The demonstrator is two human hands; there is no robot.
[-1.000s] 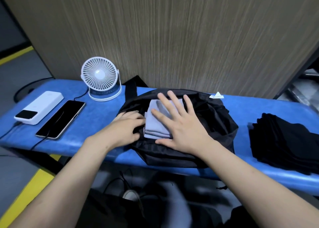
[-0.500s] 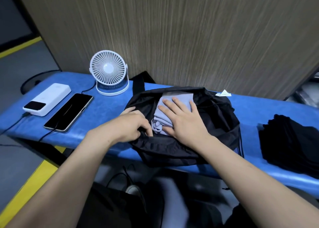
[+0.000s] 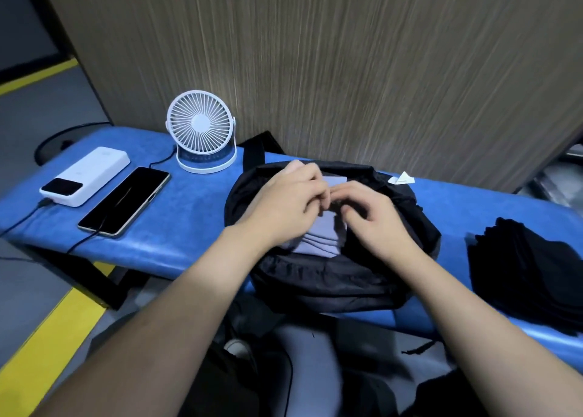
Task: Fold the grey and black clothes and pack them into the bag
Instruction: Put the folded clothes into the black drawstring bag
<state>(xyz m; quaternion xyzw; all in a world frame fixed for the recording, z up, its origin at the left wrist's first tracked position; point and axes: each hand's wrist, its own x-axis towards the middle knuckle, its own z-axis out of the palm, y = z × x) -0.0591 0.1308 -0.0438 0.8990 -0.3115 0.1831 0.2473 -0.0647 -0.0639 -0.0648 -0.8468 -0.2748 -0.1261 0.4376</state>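
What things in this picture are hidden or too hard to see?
Head view, the only one:
- Middle of the folded grey cloth: covered by the left hand and right hand.
- Inside of the black fabric bag: hidden by cloth and hands.
- Pile of black clothes: cut off by the right edge; folds too dark to count.
- Whether the blurred fingers pinch the cloth.

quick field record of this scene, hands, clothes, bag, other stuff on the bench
left hand: fingers curled over the grey clothes, at the bag's opening
right hand: fingers curled on the same grey stack
grey clothes: folded, lying in the open bag
bag: black, on the blue bench
black clothes: stacked on the bench, right of the bag, not packed
other items: white fan, power bank, phone, all left of the bag
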